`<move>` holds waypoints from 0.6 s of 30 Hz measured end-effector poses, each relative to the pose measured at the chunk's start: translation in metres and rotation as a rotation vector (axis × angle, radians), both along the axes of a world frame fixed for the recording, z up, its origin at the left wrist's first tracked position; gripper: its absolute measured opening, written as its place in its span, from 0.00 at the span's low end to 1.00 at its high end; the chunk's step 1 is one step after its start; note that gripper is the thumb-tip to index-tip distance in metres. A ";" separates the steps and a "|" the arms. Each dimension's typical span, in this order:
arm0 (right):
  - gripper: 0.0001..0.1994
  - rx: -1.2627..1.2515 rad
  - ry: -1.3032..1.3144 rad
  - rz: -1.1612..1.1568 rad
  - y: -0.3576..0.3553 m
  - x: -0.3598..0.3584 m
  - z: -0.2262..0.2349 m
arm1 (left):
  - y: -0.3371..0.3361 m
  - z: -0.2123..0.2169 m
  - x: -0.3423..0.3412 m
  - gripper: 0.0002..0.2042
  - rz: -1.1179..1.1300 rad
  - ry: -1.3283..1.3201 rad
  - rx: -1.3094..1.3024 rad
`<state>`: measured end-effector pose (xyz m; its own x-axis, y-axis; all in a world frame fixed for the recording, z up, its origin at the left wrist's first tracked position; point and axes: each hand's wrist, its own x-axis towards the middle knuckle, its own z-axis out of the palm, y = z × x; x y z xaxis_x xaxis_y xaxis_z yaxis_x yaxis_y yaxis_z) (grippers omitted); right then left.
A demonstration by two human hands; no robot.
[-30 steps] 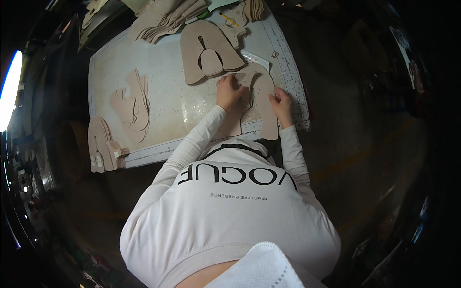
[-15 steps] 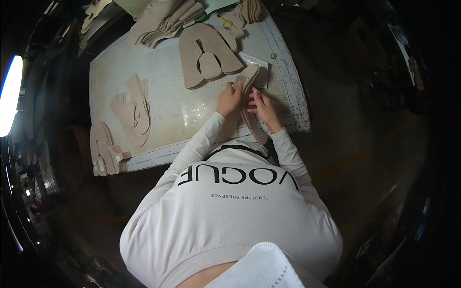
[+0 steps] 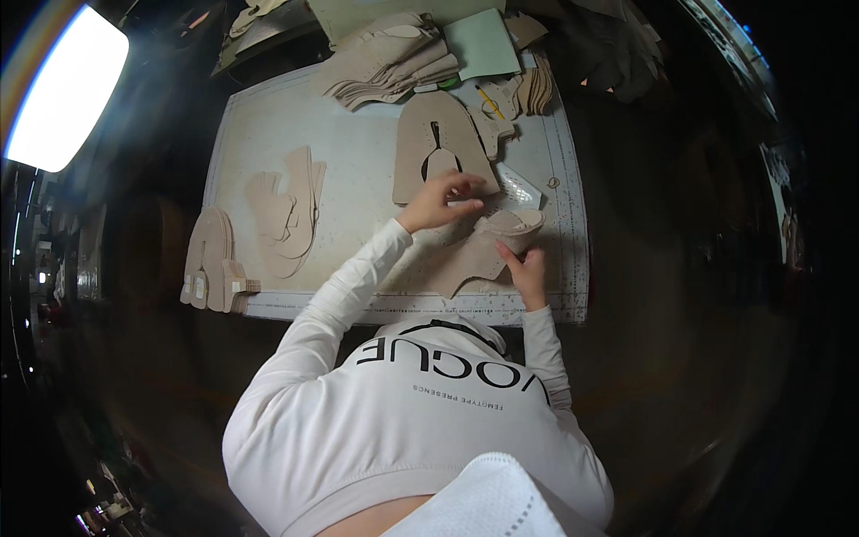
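Note:
Cut beige pieces, like leather or suede shoe parts, lie about the table. My right hand (image 3: 528,271) grips a curled bundle of beige pieces (image 3: 483,255) by its right side, thumb on top and the other fingers hidden beneath. The bundle's far end bends up, and its near end points toward the table's front edge. My left hand (image 3: 438,201) hovers by the near end of a rounded beige stack with a slot (image 3: 413,134). Its fingers are apart, a little bent, and hold nothing I can see. The hand covers part of a small tongue-shaped piece (image 3: 442,163) in the slot.
At the back lie a fanned beige stack (image 3: 385,63), a pale green sheet (image 3: 483,45) and a yellow pen-like tool (image 3: 489,102). More cut pieces (image 3: 302,219) are on the left, with another stack (image 3: 208,246) at the table's left corner. A bright lamp (image 3: 72,89) shines at far left.
My left hand has let go of the bundle and moved to the slotted stack. My right hand, open before, now grips the bundle, which has gone from on edge to curled over. The view has shifted.

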<state>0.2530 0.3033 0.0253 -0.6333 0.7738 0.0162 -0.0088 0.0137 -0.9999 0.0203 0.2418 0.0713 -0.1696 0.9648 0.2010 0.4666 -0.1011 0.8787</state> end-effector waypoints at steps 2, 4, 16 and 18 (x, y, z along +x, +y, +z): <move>0.19 0.090 -0.106 -0.050 -0.006 0.000 -0.004 | 0.026 0.011 -0.062 0.19 0.248 0.168 0.187; 0.19 0.042 -0.137 -0.078 -0.012 0.002 -0.008 | 0.053 0.025 -0.131 0.23 0.542 0.318 0.250; 0.16 0.059 -0.008 -0.057 -0.020 0.006 -0.003 | 0.103 0.046 -0.293 0.49 0.728 0.637 -0.215; 0.16 0.079 -0.040 -0.031 -0.021 0.006 -0.002 | 0.090 0.052 -0.296 0.43 0.689 0.675 -0.221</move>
<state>0.2590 0.2819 0.0233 -0.6105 0.7902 0.0534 0.0326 0.0924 -0.9952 -0.2755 0.3314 0.1236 -0.6238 0.7258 0.2899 0.7721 0.5146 0.3729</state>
